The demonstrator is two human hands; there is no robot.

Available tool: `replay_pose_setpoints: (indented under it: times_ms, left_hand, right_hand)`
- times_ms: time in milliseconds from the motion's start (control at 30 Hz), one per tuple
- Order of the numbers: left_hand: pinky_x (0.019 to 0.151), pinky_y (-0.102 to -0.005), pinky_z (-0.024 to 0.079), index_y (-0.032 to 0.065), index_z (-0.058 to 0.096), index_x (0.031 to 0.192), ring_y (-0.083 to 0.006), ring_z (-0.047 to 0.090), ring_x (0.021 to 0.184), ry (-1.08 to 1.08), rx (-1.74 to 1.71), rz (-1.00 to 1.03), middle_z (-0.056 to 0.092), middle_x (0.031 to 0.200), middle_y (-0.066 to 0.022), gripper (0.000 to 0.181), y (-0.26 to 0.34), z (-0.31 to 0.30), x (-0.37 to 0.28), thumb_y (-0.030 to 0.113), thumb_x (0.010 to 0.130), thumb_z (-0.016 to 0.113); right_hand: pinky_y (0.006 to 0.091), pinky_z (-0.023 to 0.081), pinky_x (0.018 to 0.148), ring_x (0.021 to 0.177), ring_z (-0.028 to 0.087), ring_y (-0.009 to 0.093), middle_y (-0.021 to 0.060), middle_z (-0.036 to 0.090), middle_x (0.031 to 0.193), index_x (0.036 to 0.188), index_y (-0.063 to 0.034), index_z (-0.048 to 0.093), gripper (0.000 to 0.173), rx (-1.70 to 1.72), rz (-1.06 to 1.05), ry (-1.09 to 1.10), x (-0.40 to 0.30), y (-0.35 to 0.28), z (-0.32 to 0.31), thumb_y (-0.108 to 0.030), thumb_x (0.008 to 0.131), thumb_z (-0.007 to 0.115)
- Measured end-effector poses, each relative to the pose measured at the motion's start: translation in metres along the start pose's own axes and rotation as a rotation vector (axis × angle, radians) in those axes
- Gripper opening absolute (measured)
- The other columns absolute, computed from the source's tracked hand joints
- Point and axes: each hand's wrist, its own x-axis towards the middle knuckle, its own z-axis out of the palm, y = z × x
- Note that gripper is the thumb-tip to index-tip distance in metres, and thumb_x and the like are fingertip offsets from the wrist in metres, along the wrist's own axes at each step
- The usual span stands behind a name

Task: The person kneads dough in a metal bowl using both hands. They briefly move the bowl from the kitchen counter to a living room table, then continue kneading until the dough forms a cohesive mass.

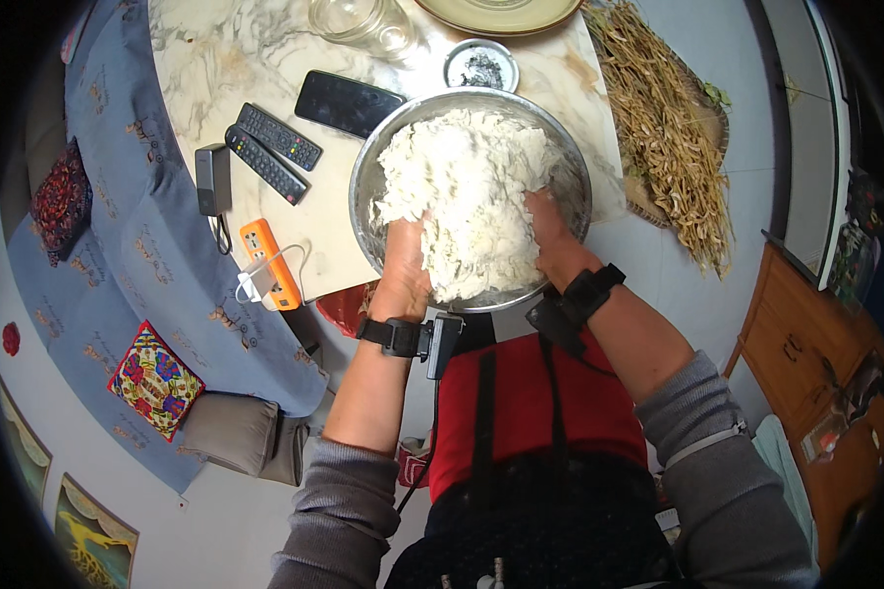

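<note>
A large mass of rough, pale dough (471, 199) fills a round metal bowl (578, 169) at the front edge of the table. My left hand (407, 250) is pushed into the dough's near left side, its fingers buried from sight. On the right, between dough and bowl wall, my right hand (549, 224) grips the other side, with most of its fingers hidden. The dough bulges up between both hands, and its surface is lumpy and torn. Each wrist wears a black strap with a small device.
On the marble-patterned table (228, 51) lie a smartphone (348, 103), two remote controls (272, 154), a dark power adapter (212, 179) and an orange power strip (269, 263). Behind the bowl are an ash-filled dish (481, 66), a glass jar (361, 22) and a plate (501, 15). Dried stalks (663, 125) lie at right.
</note>
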Motion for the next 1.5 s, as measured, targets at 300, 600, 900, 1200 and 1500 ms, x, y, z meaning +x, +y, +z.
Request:
replay_pose_setpoints:
  times_ms: [300, 600, 900, 1200, 1500]
  left_hand:
    - [0.066, -0.0348, 0.052, -0.0016, 0.043, 0.118, -0.0233, 0.060, 0.083, 0.098, -0.102, -0.037, 0.057, 0.102, -0.0130, 0.038, -0.005, -0.005, -0.038, 0.011, 0.082, 0.045]
    - [0.048, -0.0329, 0.048, -0.0025, 0.053, 0.101, -0.0204, 0.058, 0.063, 0.391, 0.213, -0.267, 0.058, 0.082, -0.0107, 0.027, -0.042, -0.015, -0.012, 0.017, 0.082, 0.052]
    - [0.063, -0.0320, 0.053, 0.0037, 0.047, 0.114, -0.0195, 0.059, 0.085, 0.132, -0.111, -0.141, 0.058, 0.098, -0.0074, 0.035, -0.059, -0.048, -0.003, 0.010, 0.080, 0.053]
    - [0.076, -0.0366, 0.051, 0.0019, 0.041, 0.122, -0.0248, 0.056, 0.097, 0.002, -0.245, -0.048, 0.052, 0.113, -0.0127, 0.043, -0.050, -0.024, -0.011, 0.010, 0.081, 0.054]
    - [0.087, -0.0434, 0.045, -0.0002, 0.039, 0.124, -0.0303, 0.053, 0.102, -0.087, -0.519, -0.162, 0.050, 0.117, -0.0173, 0.048, -0.039, -0.013, -0.022, 0.020, 0.083, 0.053]
  right_hand:
    - [0.0365, 0.045, 0.065, 0.073, 0.057, 0.024, 0.0135, 0.060, 0.086, 0.096, 0.0036, 0.056, 0.034, -0.412, 0.016, -0.121, -0.024, -0.019, -0.031, -0.025, 0.078, 0.053]
    - [0.0339, 0.042, 0.079, 0.095, 0.055, 0.028, 0.0180, 0.058, 0.104, 0.109, 0.0009, 0.053, 0.042, -0.763, -0.204, 0.015, 0.005, 0.030, -0.029, -0.026, 0.077, 0.057]
    - [0.0334, 0.049, 0.080, 0.097, 0.057, 0.020, 0.0088, 0.056, 0.109, 0.119, -0.0066, 0.046, 0.047, 0.200, 0.352, -0.318, 0.023, 0.056, -0.051, -0.026, 0.079, 0.061]
    - [0.0374, 0.049, 0.066, 0.089, 0.057, 0.018, 0.0048, 0.056, 0.104, 0.116, -0.0091, 0.047, 0.055, -0.183, 0.236, -0.202, -0.021, 0.012, -0.018, -0.033, 0.069, 0.064]
    - [0.0282, 0.044, 0.083, 0.098, 0.055, 0.016, 0.0068, 0.055, 0.111, 0.119, -0.0052, 0.046, 0.043, -0.560, -0.404, -0.137, -0.045, 0.019, -0.004, -0.035, 0.088, 0.041]
